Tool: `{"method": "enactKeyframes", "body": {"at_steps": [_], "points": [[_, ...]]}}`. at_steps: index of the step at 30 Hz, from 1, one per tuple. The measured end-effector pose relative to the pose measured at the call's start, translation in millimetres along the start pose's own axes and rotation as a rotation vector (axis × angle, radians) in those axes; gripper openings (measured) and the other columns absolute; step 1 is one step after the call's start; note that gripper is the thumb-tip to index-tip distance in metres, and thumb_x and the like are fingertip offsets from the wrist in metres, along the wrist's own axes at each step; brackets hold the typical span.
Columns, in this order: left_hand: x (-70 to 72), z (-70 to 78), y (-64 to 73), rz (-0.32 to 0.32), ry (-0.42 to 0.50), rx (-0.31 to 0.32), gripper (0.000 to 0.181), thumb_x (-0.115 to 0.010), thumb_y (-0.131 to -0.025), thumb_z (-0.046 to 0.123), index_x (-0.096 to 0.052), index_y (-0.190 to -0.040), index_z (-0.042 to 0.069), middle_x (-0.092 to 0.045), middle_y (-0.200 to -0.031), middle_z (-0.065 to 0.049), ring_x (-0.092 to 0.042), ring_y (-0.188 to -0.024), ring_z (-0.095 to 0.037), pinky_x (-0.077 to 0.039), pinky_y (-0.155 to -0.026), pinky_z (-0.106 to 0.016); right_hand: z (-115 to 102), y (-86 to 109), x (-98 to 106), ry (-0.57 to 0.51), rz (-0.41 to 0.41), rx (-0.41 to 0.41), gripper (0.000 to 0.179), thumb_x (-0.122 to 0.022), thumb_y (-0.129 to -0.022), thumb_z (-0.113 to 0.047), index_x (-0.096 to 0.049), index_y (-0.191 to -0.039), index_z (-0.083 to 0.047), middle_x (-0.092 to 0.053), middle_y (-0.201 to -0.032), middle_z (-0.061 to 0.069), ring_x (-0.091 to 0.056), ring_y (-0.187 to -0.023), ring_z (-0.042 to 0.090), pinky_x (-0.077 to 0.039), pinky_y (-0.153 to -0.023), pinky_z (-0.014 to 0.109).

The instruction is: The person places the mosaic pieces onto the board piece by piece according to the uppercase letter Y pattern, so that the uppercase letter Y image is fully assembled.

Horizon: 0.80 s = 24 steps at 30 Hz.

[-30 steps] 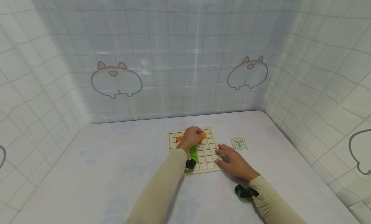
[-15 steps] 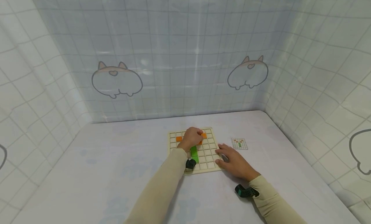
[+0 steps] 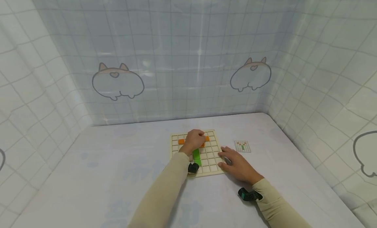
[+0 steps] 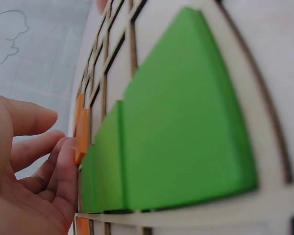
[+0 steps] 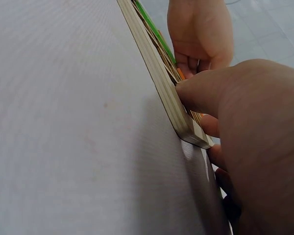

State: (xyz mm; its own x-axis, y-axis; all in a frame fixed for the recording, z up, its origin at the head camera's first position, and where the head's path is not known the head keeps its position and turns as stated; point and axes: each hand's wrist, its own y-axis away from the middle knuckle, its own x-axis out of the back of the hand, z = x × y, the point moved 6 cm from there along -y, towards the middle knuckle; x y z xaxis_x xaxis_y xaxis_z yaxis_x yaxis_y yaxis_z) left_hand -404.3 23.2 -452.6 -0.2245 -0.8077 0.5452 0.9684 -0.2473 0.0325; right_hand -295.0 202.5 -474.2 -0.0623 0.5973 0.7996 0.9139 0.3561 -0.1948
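Note:
A pale wooden grid board (image 3: 210, 161) lies on the table with orange and green square tiles in its cells. My left hand (image 3: 193, 140) reaches over its far half, hiding some cells. In the left wrist view, bent fingers touch the edge of an orange tile (image 4: 82, 132), while the thumb stands apart from it. Green tiles (image 3: 196, 154) form a column below that hand, and another orange tile (image 3: 181, 141) sits to its left. My right hand (image 3: 240, 165) rests at the board's right edge, thumb against the wooden rim (image 5: 169, 105) and fingers spread.
A small card (image 3: 242, 146) with a printed grid of orange and green squares lies right of the board. The white table (image 3: 117, 175) is bounded by tiled-pattern curtains (image 3: 188, 87) at the back and sides. Dark bands circle both wrists.
The left hand's fingertips have drawn in slightly over the orange tiles. The right hand and the board hold their places.

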Motion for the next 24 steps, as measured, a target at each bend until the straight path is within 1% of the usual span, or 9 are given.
{"method": "enactKeyframes", "body": {"at_steps": [2,5,7,9,12,14,20,24], "points": [[3.3,-0.1,1.4,0.018,0.014,-0.013,0.036,-0.054,-0.103,0.021,-0.063,-0.135,0.006,-0.061,-0.133,-0.009,-0.056,-0.084,-0.015,-0.046,-0.071,-0.033,0.1,0.2,-0.5,0.002,0.001,0.003,0.049,-0.067,-0.097,-0.034,-0.06,-0.139,-0.009,-0.042,-0.154,0.012,-0.031,-0.146,0.033,-0.028,-0.113,0.056],[9.9,2.2,4.4,0.052,0.027,-0.054,0.036,-0.053,-0.104,0.022,-0.064,-0.134,0.007,-0.062,-0.131,-0.008,-0.058,-0.082,-0.019,-0.047,-0.068,-0.034,0.1,1.1,-0.3,0.005,0.004,0.004,0.049,-0.066,-0.097,-0.034,-0.06,-0.139,-0.009,-0.042,-0.154,0.012,-0.031,-0.146,0.033,-0.028,-0.114,0.056],[15.4,3.5,7.5,0.082,0.017,-0.082,0.035,-0.052,-0.104,0.022,-0.065,-0.132,0.007,-0.064,-0.127,-0.007,-0.058,-0.083,-0.019,-0.047,-0.069,-0.035,-0.3,1.6,0.2,0.003,0.005,0.004,0.049,-0.066,-0.097,-0.034,-0.06,-0.139,-0.01,-0.042,-0.154,0.012,-0.03,-0.146,0.034,-0.028,-0.113,0.057],[21.2,3.3,11.7,0.111,0.006,-0.098,0.034,-0.053,-0.103,0.022,-0.067,-0.13,0.007,-0.065,-0.123,-0.005,-0.059,-0.086,-0.019,-0.049,-0.072,-0.036,-1.0,1.6,0.7,0.0,0.003,0.004,0.049,-0.066,-0.098,-0.034,-0.06,-0.139,-0.01,-0.042,-0.155,0.012,-0.03,-0.146,0.034,-0.027,-0.114,0.057],[29.1,0.0,18.4,0.141,-0.002,-0.101,0.032,-0.054,-0.103,0.023,-0.068,-0.127,0.007,-0.066,-0.118,-0.003,-0.06,-0.099,-0.019,-0.051,-0.082,-0.038,-1.9,1.5,1.1,-0.003,0.002,0.001,0.049,-0.066,-0.097,-0.034,-0.059,-0.14,-0.009,-0.042,-0.155,0.012,-0.03,-0.146,0.034,-0.026,-0.114,0.057],[33.8,-4.0,22.0,0.154,-0.009,-0.097,0.032,-0.055,-0.103,0.024,-0.069,-0.126,0.008,-0.066,-0.116,-0.002,-0.061,-0.102,-0.02,-0.052,-0.085,-0.04,-1.9,1.6,1.1,0.001,0.002,0.002,0.05,-0.066,-0.098,-0.034,-0.059,-0.14,-0.009,-0.042,-0.155,0.012,-0.03,-0.146,0.034,-0.026,-0.114,0.056],[46.5,-18.6,27.9,0.184,-0.022,-0.081,0.029,-0.056,-0.103,0.026,-0.071,-0.123,0.01,-0.067,-0.113,-0.001,-0.061,-0.099,-0.02,-0.052,-0.084,-0.04,-1.8,2.6,0.6,-0.009,0.004,-0.001,0.05,-0.066,-0.097,-0.035,-0.059,-0.14,-0.009,-0.042,-0.155,0.011,-0.03,-0.146,0.034,-0.026,-0.114,0.057],[53.4,-24.6,30.8,0.19,-0.012,-0.067,0.029,-0.057,-0.103,0.026,-0.071,-0.122,0.01,-0.067,-0.114,-0.001,-0.062,-0.099,-0.019,-0.052,-0.084,-0.039,-0.5,3.1,-0.3,0.0,0.01,-0.006,0.05,-0.066,-0.097,-0.035,-0.06,-0.139,-0.009,-0.042,-0.155,0.011,-0.03,-0.146,0.034,-0.027,-0.113,0.058]]}}
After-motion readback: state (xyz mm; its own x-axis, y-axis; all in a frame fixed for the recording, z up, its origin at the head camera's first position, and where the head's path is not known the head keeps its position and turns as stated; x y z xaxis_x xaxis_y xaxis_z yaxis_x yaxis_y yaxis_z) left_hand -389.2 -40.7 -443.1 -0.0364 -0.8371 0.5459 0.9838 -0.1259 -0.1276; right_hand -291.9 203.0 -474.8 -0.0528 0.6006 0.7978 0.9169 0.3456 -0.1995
